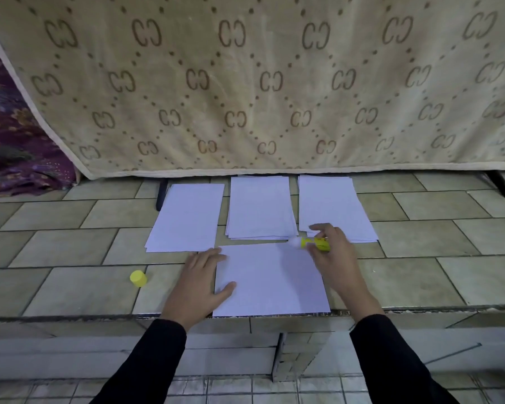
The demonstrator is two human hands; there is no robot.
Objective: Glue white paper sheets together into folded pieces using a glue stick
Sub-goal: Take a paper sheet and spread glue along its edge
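Head view. One loose sheet (271, 281) lies flat on the tiled tabletop (70, 258), its near edge at the tabletop's front lip. Left hand (200, 282): spread flat, fingers straight, pressing the sheet's left margin, thumb on the paper. Right hand (333, 252): at the sheet's far right corner, fingers wrapped round the yellow barrel of the glue stick (315, 243), white tip pointing left along the sheet's far edge; the tip is blurred, so contact with the paper cannot be confirmed. Cap (138, 278) is off and sits well left of the sheet. Beyond the sheet: left stack (187, 217), middle stack (261, 208) and right stack (330, 199), the right one partly behind the right hand. A patterned cloth (245, 83) hangs behind the stacks. Handling estimate: a single sheet is very light and limp, likely to skate on glazed tile and to drag or wrinkle under a tacky stick, so pin it with a flat palm near the stroke, not by pinching. For lifting, take a corner or edge. The stick is rigid and light; a mid-barrel grip suits it. Fresh glue will grab any fingers that touch it.
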